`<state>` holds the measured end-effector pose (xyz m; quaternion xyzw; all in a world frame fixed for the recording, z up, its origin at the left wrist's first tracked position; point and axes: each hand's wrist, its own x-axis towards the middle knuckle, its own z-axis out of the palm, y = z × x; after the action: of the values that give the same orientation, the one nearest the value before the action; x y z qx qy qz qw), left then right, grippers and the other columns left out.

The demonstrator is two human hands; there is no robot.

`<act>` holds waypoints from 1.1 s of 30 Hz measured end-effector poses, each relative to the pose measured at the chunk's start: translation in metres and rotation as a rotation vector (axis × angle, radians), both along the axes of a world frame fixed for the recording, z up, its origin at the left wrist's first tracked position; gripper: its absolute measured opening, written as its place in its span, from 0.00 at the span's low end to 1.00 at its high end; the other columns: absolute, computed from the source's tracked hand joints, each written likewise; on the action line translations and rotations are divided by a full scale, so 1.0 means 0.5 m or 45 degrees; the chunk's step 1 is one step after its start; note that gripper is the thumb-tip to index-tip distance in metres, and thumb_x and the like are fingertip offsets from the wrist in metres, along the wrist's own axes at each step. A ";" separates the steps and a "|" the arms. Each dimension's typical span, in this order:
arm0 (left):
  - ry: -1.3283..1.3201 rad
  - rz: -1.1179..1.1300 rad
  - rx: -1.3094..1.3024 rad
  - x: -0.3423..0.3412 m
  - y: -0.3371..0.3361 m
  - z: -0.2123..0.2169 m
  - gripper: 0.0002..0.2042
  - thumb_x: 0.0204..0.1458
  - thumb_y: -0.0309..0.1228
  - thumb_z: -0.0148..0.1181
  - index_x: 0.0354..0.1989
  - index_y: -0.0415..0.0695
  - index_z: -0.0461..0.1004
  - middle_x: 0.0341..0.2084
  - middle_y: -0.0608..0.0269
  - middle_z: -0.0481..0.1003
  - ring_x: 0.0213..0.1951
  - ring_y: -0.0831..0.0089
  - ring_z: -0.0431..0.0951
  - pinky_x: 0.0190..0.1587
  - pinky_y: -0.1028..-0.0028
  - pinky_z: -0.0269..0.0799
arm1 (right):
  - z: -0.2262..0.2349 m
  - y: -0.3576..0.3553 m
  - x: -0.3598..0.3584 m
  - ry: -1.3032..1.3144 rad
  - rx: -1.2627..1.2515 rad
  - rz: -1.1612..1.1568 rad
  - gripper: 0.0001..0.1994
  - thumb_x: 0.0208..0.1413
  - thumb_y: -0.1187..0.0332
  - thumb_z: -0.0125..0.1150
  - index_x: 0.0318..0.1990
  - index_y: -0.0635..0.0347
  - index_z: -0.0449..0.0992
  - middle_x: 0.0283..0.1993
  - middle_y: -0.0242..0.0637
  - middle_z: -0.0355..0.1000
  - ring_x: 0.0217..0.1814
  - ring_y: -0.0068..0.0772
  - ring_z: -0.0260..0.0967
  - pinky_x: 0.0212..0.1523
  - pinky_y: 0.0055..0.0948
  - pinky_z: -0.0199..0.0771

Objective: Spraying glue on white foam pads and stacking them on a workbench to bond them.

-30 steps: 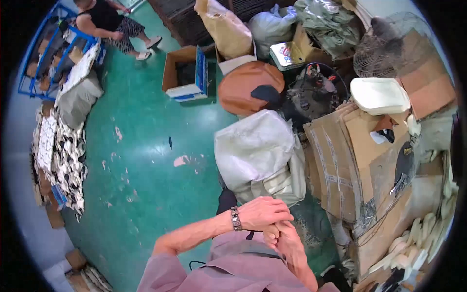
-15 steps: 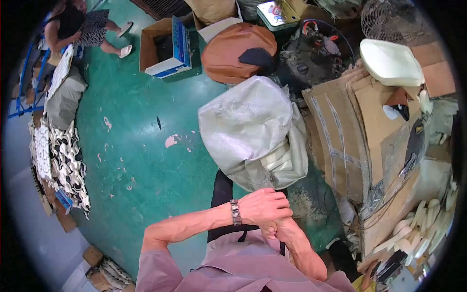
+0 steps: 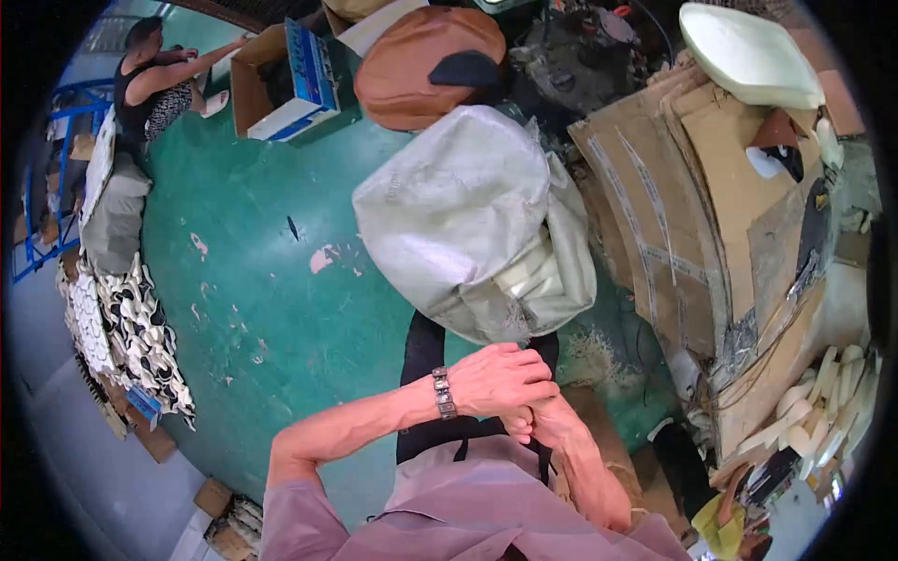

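Observation:
My left hand (image 3: 491, 378), with a dark link bracelet (image 3: 442, 393) on its wrist, lies over my right hand (image 3: 541, 421), fingers curled round it. My right hand is closed beneath, fingertips tucked in; whether anything is inside cannot be seen. Both are held together in front of my waist. Just beyond them, a large whitish woven sack (image 3: 449, 215) sits on the green floor, its mouth folded open toward me. Pale pieces (image 3: 530, 279) show inside that opening. Neither hand visibly grips the sack.
Stacked flattened cardboard (image 3: 645, 206) stands right of the sack, a pale plastic tub (image 3: 748, 54) on top. Beyond lie a brown round cushion (image 3: 426, 65) and an open carton (image 3: 290, 84). White curved pieces are heaped left (image 3: 140, 327) and right (image 3: 823, 402). A person (image 3: 154, 84) is at far left.
My view has shifted, so the sack and cartons sit higher in the picture. My hands stay clasped. The person at far left now bends with an arm stretched toward the open carton.

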<state>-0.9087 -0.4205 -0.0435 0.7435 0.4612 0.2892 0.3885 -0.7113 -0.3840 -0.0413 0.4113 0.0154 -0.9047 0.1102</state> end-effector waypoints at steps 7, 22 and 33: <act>0.025 0.211 -0.023 0.000 0.016 -0.094 0.31 0.36 0.46 0.74 0.52 0.49 0.77 0.43 0.65 0.79 0.46 0.63 0.80 0.45 0.66 0.77 | -0.066 0.025 -0.029 -0.108 0.112 0.131 0.28 0.71 0.45 0.47 0.20 0.52 0.67 0.15 0.33 0.63 0.14 0.28 0.63 0.14 0.32 0.60; -0.477 0.974 -0.178 -0.066 0.010 -0.230 0.35 0.24 0.43 0.84 0.45 0.41 0.81 0.37 0.59 0.83 0.40 0.63 0.83 0.45 0.68 0.77 | -0.511 0.108 -0.010 -0.379 0.613 -0.091 0.29 0.68 0.45 0.57 0.60 0.64 0.71 0.48 0.39 0.78 0.43 0.27 0.74 0.41 0.31 0.79; -0.185 1.022 -0.841 0.124 -0.041 -0.650 0.19 0.56 0.26 0.64 0.56 0.37 0.74 0.49 0.43 0.79 0.50 0.52 0.80 0.54 0.62 0.75 | -0.605 0.236 -0.311 -0.320 0.680 -0.294 0.34 0.57 0.53 0.71 0.65 0.67 0.68 0.61 0.41 0.73 0.63 0.39 0.70 0.65 0.38 0.65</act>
<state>-0.8469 -0.4413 -0.3687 0.3240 0.7484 0.3051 0.4917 -0.8666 -0.2662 -0.3437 0.5334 0.1918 -0.8172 -0.1041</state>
